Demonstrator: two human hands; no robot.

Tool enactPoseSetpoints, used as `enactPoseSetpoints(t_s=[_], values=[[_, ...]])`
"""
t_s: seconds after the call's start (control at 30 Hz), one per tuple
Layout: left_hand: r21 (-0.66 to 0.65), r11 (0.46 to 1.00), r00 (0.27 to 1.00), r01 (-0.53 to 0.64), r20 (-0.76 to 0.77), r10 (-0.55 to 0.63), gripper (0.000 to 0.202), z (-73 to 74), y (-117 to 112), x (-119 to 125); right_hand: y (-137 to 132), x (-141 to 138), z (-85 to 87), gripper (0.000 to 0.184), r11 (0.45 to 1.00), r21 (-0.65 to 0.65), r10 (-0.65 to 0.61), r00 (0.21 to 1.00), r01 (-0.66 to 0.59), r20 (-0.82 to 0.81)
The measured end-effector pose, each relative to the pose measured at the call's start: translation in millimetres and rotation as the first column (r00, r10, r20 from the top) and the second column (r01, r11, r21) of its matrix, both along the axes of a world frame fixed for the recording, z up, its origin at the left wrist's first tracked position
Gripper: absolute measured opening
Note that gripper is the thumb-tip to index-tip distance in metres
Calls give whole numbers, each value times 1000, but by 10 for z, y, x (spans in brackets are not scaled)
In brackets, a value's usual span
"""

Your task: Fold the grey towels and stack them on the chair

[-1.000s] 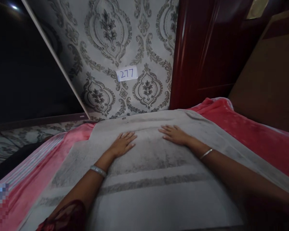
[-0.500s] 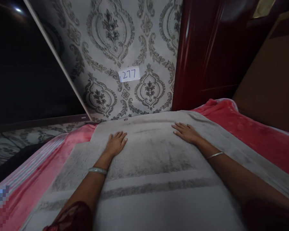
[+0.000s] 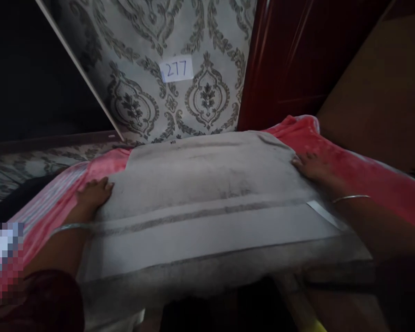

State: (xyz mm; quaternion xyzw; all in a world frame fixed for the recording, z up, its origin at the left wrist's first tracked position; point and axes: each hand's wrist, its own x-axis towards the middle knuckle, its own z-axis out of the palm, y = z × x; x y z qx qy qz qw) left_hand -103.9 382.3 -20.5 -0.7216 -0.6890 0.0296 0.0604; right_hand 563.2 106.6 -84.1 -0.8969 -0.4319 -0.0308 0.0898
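A grey towel (image 3: 180,180) with darker woven bands lies spread in front of me, its near edge hanging over the front of the surface. My left hand (image 3: 95,196) lies flat along the towel's left edge, with fingers spread. On the other side, my right hand (image 3: 311,166) rests at the towel's right edge, over the red blanket (image 3: 359,180). Its fingers are stretched out and slightly blurred. I see nothing held in either hand. A thin white strip (image 3: 327,214) shows near my right wrist; I cannot tell what it is.
Patterned wallpaper (image 3: 207,97) with a paper marked 277 (image 3: 176,68) rises behind the towel. A dark screen-like panel (image 3: 38,78) stands at left. A dark red door (image 3: 280,60) and a brown panel (image 3: 383,92) stand at right. Pink striped cloth (image 3: 58,198) lies at left.
Both hands have moved apart, from the middle of the towel out to its left and right edges. The view has tilted down, showing the towel's near edge.
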Motion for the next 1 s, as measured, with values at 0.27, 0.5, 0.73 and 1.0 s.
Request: enactPoseSetpoints(t_s=[0.27,0.5,0.73,1.0], values=[[-17,814,814,581,29,-580,60,-327,-1103,727,-234,-1562,-37,61,858,-52,513,858,-511,25],[58,897,896,439,51,-442,65,-388,-1336,693,-357,-1636,-145,63,889,8,457,889,-457,20],[36,986,976,164,138,-168,71,-268,-1515,434,-373,-1772,-93,67,977,-29,211,976,-209,60],[45,998,962,41,269,-52,81,-135,-1667,79,-373,-1672,-28,66,967,-137,210,977,-214,-48]])
